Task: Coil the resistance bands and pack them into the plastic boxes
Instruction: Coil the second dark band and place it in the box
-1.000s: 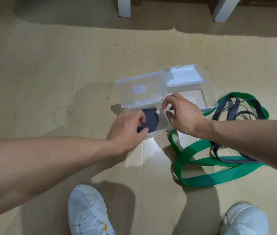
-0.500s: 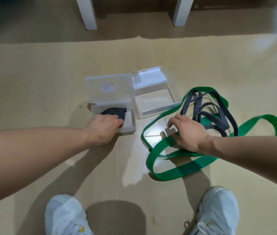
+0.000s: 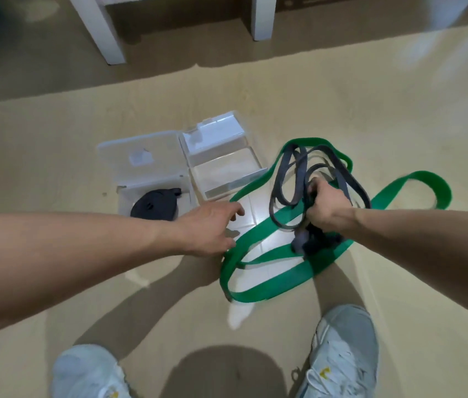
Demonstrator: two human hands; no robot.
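Both hands reach out over the floor [image 3: 55,145], well apart from each other. Right hand [image 3: 326,208] is clenched round a bunch of the loose grey band [image 3: 284,179], strands looping up beyond the knuckles and a dark clump hanging below the wrist; its fingertips are hidden behind the fist. Left hand [image 3: 209,228] is spread with relaxed fingers and grips nothing, hovering over or just touching the green band [image 3: 267,291] at its near-left bend; contact is hard to make out through the motion blur.

Largest of the task's things, the green band sprawls in wide loops on the floor, running under the grey one and out to the right. Next, two clear plastic boxes sit side by side with lids open: the left box [image 3: 123,196] holds a coiled dark band [image 3: 156,208], partly hidden by the left forearm, and the right box [image 3: 227,170] looks empty, one corner overlapped by the green band. White shoes [image 3: 344,351] are cut off at the bottom edge
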